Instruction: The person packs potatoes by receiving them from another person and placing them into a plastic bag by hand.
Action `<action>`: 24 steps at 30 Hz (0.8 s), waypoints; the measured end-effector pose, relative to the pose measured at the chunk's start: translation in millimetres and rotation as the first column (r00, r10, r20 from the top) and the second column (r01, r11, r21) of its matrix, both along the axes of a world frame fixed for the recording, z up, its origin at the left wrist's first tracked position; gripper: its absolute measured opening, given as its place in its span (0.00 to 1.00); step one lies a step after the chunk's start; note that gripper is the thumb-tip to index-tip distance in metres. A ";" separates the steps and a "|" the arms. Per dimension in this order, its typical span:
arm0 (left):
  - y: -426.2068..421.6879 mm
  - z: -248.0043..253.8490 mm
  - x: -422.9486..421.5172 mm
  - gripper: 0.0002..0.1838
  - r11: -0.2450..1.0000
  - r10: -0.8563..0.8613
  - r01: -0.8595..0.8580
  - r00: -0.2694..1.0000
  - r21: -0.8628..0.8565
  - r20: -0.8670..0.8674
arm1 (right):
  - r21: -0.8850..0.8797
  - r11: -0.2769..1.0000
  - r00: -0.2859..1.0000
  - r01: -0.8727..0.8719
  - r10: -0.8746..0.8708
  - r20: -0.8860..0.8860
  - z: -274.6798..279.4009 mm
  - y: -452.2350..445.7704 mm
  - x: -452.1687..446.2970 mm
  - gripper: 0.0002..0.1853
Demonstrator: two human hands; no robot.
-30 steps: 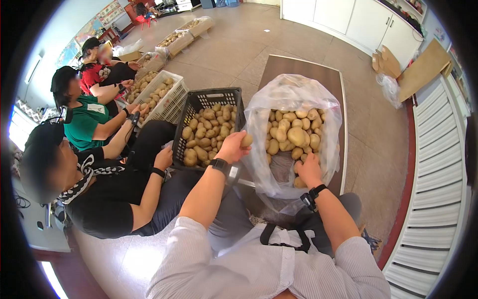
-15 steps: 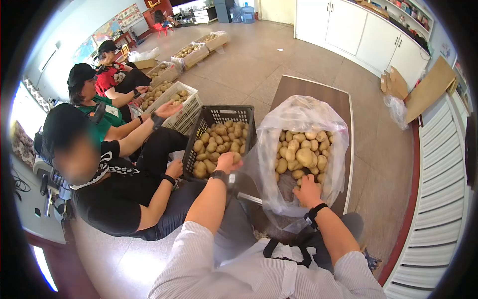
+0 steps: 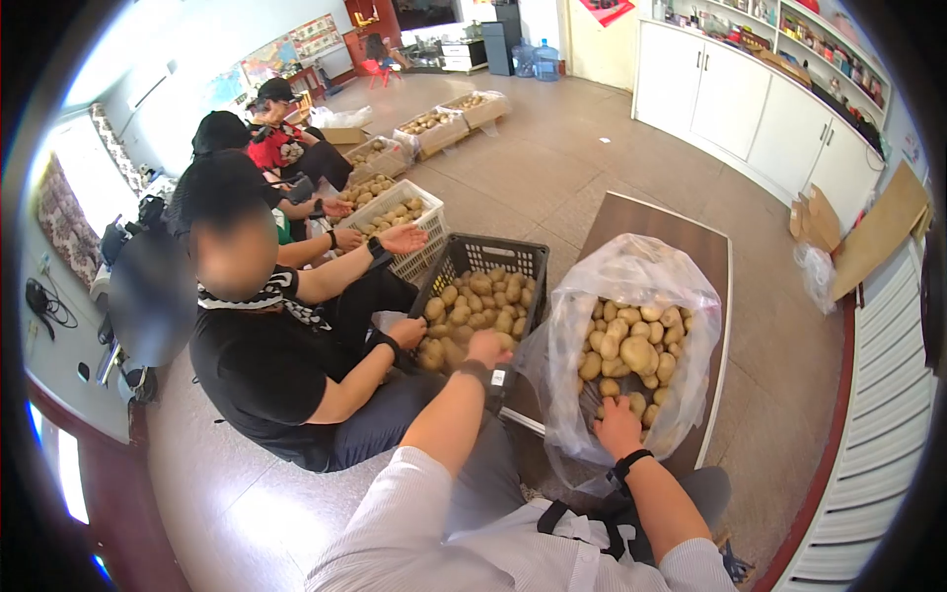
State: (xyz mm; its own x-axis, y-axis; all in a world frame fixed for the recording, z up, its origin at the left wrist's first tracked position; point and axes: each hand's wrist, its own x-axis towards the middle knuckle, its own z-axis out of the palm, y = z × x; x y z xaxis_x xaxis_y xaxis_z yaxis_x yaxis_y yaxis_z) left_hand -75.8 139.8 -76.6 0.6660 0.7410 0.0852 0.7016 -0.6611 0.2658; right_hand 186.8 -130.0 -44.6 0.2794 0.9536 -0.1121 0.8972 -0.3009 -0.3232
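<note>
My left hand (image 3: 486, 348) is over the near end of a black plastic crate (image 3: 541, 264) of potatoes (image 3: 480, 284). Its fingers point down into the crate; motion blur hides whether they hold anything. A smeared tan shape (image 3: 454, 351), perhaps a moving potato, shows just left of it. My right hand (image 3: 619, 429) reaches inside an open clear plastic bag (image 3: 631, 261) of potatoes (image 3: 639, 353). Its thumb and fingers are bent around a small potato (image 3: 600, 412) at the near side of the pile, the fingertips partly hidden.
The bag rests on a low brown table (image 3: 631, 219). At my left a co-worker in black (image 3: 258, 370) sits close, one hand (image 3: 397, 333) at the crate's edge. Beyond are a white crate (image 3: 431, 225), potato boxes (image 3: 430, 136) and other seated people. A white radiator (image 3: 866, 395) stands at right.
The view has swung, shifting everything right and down. My left hand has dropped lower over the crate, and the potato seen in it earlier is no longer distinct. My right hand stays at the bagged potatoes.
</note>
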 end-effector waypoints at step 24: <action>-72.3 76.0 81.9 0.18 0.379 0.785 0.084 0.498 -0.922 0.368 | -0.197 0.851 -0.020 0.488 -0.214 -0.977 5.2 18.2 14.0 0.18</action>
